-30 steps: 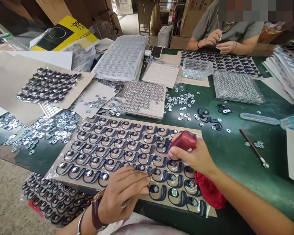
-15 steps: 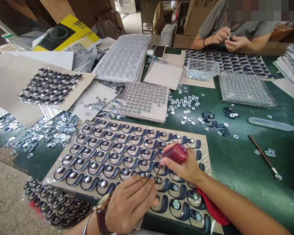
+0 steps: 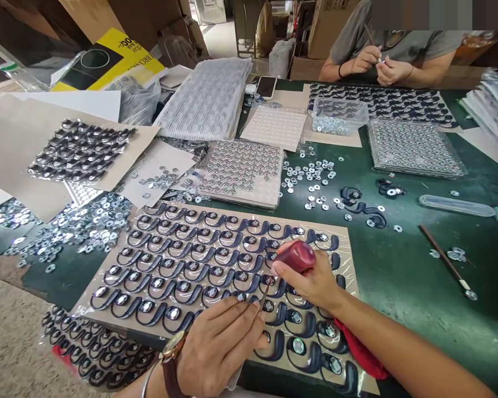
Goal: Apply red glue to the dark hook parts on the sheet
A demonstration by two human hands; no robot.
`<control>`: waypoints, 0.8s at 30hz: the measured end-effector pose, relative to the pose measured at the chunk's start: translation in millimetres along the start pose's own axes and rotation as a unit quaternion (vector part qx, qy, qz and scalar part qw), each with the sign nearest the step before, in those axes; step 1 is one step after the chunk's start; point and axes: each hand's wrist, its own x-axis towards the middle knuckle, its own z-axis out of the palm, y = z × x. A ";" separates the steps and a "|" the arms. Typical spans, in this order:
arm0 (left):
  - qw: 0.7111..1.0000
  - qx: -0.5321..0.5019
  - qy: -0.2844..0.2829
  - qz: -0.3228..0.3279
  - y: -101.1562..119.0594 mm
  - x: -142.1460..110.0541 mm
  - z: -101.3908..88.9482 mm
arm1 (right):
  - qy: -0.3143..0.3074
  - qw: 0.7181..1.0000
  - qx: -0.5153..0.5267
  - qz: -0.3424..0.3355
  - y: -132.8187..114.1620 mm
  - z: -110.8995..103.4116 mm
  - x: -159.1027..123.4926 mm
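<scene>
My right hand (image 3: 315, 279) is wrapped round a dark red, bottle-shaped thing (image 3: 295, 256), tilted down to the left. A thin dark shaft (image 3: 267, 293) runs from below it to the fingertips of my left hand (image 3: 219, 342). Those left fingers are pressed together; what they pinch is hidden. A clear plastic edge (image 3: 234, 380) shows under that palm. Both hands are over a cardboard sheet (image 3: 354, 271) bearing rows of black ear-hook parts (image 3: 183, 286) with shiny round centres, under clear film. The spot between my fingertips is mostly covered.
Loose metal washers (image 3: 95, 221) lie left. A stack of sheets with round pieces (image 3: 240, 166) sits behind. A brown stick (image 3: 446, 260) and a clear plastic case (image 3: 456, 205) lie right. Across the table, a person's hands (image 3: 377, 63) hold a thin stick and something small.
The whole view has shifted slightly left. Both hands keep nearly the same pose over the sheet, and the dark red thing stays in my right hand.
</scene>
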 end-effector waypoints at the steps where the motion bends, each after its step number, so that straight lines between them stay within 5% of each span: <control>1: 1.000 0.001 0.000 0.000 -0.1 0.6 -0.6 | 0.000 1.000 -0.001 0.004 -0.5 -0.1 0.2; 24: 1.000 -0.014 0.019 -0.009 -0.9 3.4 -1.1 | 0.021 0.999 -0.036 0.005 -4.5 -4.6 2.7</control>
